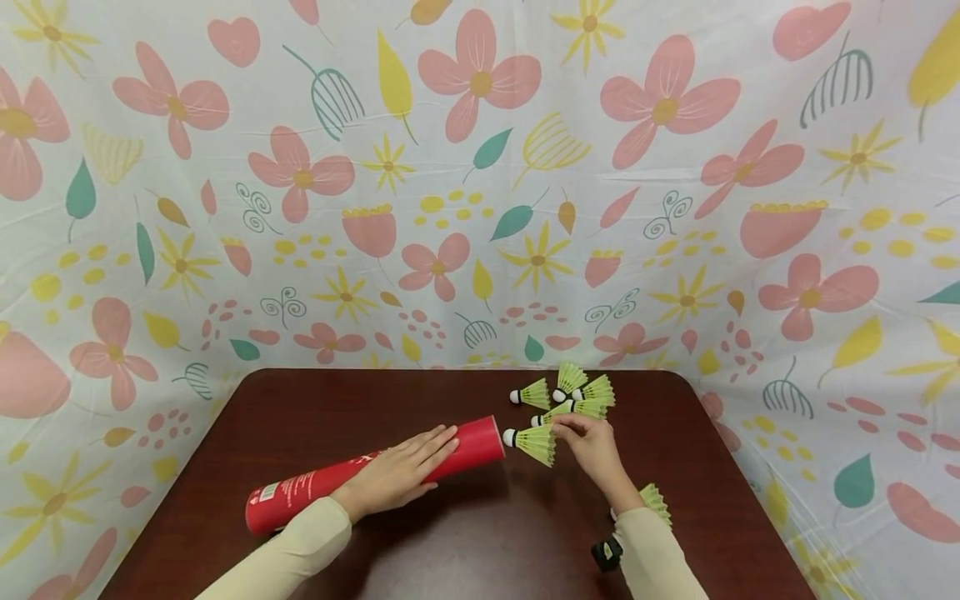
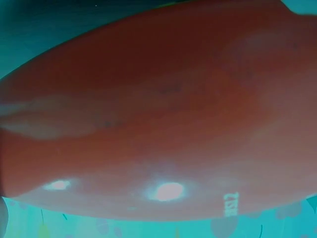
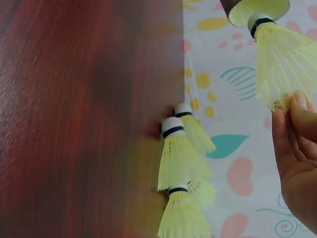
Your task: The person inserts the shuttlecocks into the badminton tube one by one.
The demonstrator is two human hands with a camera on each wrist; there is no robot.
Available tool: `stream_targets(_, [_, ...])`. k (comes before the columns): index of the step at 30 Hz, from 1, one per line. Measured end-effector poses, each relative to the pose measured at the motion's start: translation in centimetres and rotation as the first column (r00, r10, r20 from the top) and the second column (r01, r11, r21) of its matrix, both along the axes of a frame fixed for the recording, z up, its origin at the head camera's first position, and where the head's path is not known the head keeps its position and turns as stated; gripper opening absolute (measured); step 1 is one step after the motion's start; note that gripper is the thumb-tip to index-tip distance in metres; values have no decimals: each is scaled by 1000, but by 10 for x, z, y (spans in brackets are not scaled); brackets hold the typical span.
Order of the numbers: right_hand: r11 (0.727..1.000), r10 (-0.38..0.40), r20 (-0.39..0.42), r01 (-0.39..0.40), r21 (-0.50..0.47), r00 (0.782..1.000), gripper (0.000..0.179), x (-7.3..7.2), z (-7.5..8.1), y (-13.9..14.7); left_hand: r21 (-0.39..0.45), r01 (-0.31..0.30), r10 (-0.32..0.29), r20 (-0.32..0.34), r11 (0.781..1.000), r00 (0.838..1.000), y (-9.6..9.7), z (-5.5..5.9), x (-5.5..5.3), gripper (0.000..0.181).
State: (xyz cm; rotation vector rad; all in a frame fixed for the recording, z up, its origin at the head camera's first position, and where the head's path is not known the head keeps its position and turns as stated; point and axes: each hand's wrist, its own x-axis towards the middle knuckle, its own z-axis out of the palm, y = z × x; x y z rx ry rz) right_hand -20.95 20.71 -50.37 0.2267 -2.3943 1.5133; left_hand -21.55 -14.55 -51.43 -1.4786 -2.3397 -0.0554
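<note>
A long red shuttlecock tube (image 1: 300, 493) lies slanted over the table, its right end toward the shuttlecocks. My left hand (image 1: 401, 471) grips it from above, fingers laid over its curve near that end. Red tube wall (image 2: 148, 124) fills the left wrist view, which hides the fingers' undersides. Between thumb and fingers, my right hand (image 1: 591, 450) pinches the skirt rim of a yellow shuttlecock (image 1: 536, 442). Its white cork points left at the tube's open mouth (image 3: 272, 7). In the right wrist view, the cork overlaps the mouth's edge.
Several yellow shuttlecocks (image 1: 596, 390) lie clustered behind my right hand. Another shuttlecock (image 1: 655, 502) is partly hidden by my right forearm. A small black device (image 1: 606, 552) is beside the right sleeve. The dark brown table (image 1: 450, 550) ends at a flowered cloth (image 1: 480, 208) behind.
</note>
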Motion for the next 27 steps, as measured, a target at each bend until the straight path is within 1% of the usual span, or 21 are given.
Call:
stream_targets(5, [999, 41, -17, -41, -11, 999, 10, -5, 0, -8, 2, 1, -1, 19, 1000, 1000, 1, -1, 1, 96])
stream_targets(12, [998, 55, 0, -55, -28, 998, 9, -10, 3, -21, 2, 7, -7, 13, 1000, 1000, 3, -1, 1, 95])
stream_targets(16, [996, 72, 3, -72, -46, 997, 9, -13, 2, -28, -3, 7, -7, 8, 1000, 1000, 4, -2, 0, 95])
stream_targets(20, [996, 73, 24, -71, -46, 997, 10, -14, 2, -35, -3, 7, -7, 4, 1000, 1000, 4, -2, 0, 95])
stream_targets(21, [997, 69, 31, -68, -47, 997, 11, -13, 3, -37, -5, 5, -5, 2, 1000, 1000, 4, -2, 0, 95])
stream_targets(24, [997, 56, 42, -54, -50, 998, 11, -6, 15, -44, -11, 3, -3, -2, 1000, 1000, 4, -1, 0, 96])
stream_targets(27, [997, 54, 36, -52, -61, 998, 12, -1, 24, -51, -14, 3, -3, -5, 1000, 1000, 4, 0, 0, 96])
